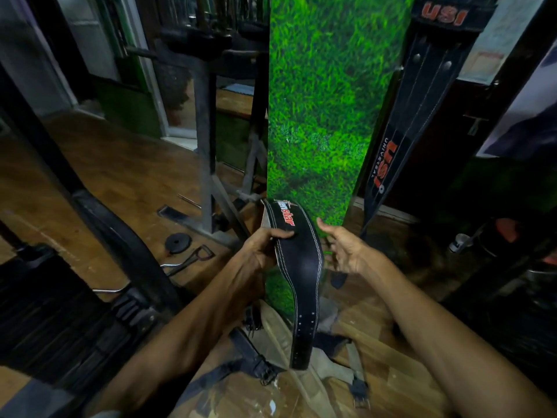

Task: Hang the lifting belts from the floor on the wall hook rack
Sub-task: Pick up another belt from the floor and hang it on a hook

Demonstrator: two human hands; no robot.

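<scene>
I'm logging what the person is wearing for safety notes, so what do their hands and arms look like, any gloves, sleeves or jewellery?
Both arms are bare as far as the view shows: no sleeves reach the forearms. The left hand and the right hand wear no gloves or wraps, and no watch, band or ring is visible on either wrist or the fingers that show. The lighting is dim, so small items could be missed.

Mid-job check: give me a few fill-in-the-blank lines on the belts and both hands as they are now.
1. The black leather lifting belt with red lettering is gripped by the ____ hand.
2. The right hand is ____, holding nothing, beside that belt.
3. The belt's punched-hole end hangs down over more belts lying on the wooden ____.
4. The USI belt hangs to the right of the panel printed with green ____.

Missing words: left; open; floor; grass
</scene>
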